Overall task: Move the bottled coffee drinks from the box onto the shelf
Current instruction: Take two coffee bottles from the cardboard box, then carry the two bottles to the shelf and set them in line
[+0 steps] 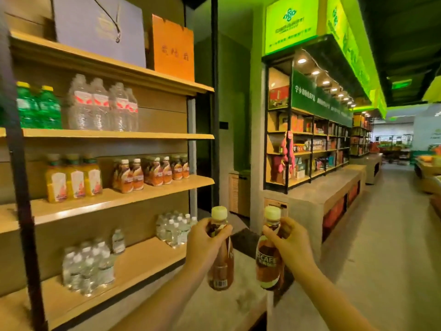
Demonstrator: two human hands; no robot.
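My left hand (207,242) grips the neck of a brown bottled coffee drink (220,266) with a pale cap. My right hand (287,243) grips the neck of a second coffee bottle (268,263) with a brown label. Both bottles hang upright in front of me, side by side, to the right of the wooden shelf unit. Several matching coffee bottles (152,172) stand on the third shelf board (119,199), beside orange juice bottles (74,179). The box is not in view.
Water bottle packs (102,105) and green bottles (38,106) fill the shelf above; small water bottles (88,266) stand on the lowest board. A grey ledge (214,306) runs below the shelves. An aisle with more shelving (317,149) opens to the right.
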